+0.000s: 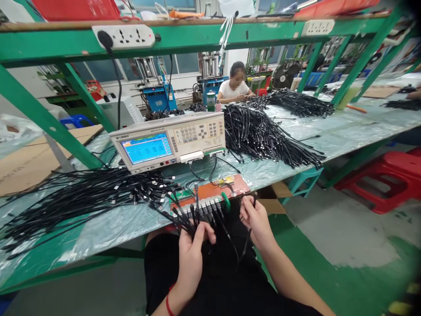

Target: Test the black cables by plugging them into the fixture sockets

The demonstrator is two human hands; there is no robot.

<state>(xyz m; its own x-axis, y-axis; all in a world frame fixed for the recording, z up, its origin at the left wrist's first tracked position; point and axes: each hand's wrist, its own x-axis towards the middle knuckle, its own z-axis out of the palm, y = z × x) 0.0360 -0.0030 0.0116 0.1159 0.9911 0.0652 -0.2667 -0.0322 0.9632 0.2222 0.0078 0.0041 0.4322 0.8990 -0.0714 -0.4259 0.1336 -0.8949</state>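
Note:
My left hand is closed around a bunch of black cables, their connector ends fanning up and to the left. To the right, my right hand pinches a single black cable, with its plug end poking out above the fingers and the rest hanging below. Between and just beyond both hands lies a test board at the bench edge. Several black cables are plugged into its metal row of sockets. Leads run from the board up to a cable tester with a lit blue screen.
A spread of black cables covers the bench at left, and a large heap of cables lies right of the tester. Green frame bars rise from the bench. Red stools stand at right. A person sits across the bench.

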